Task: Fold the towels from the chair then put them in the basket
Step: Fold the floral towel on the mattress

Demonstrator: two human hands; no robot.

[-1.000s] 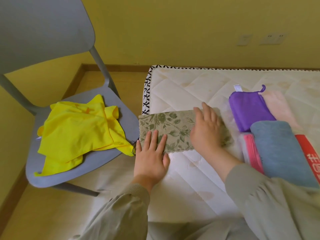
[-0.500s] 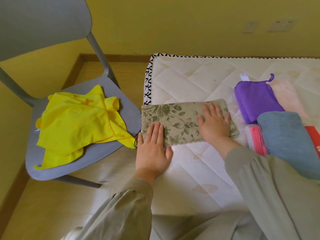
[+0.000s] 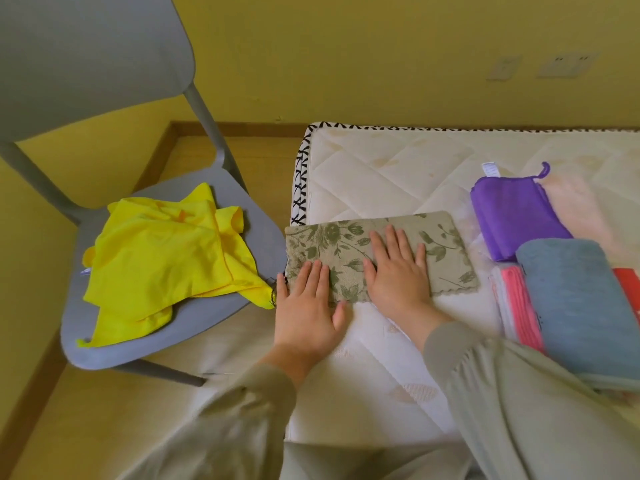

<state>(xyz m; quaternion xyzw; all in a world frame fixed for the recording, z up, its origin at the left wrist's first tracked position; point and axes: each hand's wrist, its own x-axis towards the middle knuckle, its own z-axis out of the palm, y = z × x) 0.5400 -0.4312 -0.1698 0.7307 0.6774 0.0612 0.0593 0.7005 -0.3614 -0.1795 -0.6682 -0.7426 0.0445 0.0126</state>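
**Desk:** What does the frame show?

**Photographer:** A person folding at the corner of a bare mattress (image 3: pixel 374 181). A floral towel (image 3: pixel 446 251), folded to a long strip, lies across that corner. The right hand (image 3: pixel 398 271) presses flat on its middle, fingers (image 3: pixel 391 237) straight and slightly spread. The left hand (image 3: pixel 308 306) lies flat too, its fingers close together on the strip's near left edge, thumb out, palm on the mattress. Neither hand pinches anything.

**Desk:** And the rest of the job?

**Photographer:** A yellow towel (image 3: pixel 162 258) sits crumpled on the grey chair (image 3: pixel 263 244) to the left, not yet folded. Folded cloths, purple (image 3: pixel 512 216), pink (image 3: pixel 519 299) and blue-grey (image 3: pixel 571 292), are stacked at right. I cannot make out the basket for certain.

**Desk:** Where could it go wrong?

**Photographer:** My read: the strip's left end reaches the mattress edge, so a careless sweep could push it over the side. Lifted by one end only, the layers may slide apart. A corner of the yellow towel droops over the seat front, and a knock to the chair could drop the towel to the floor.
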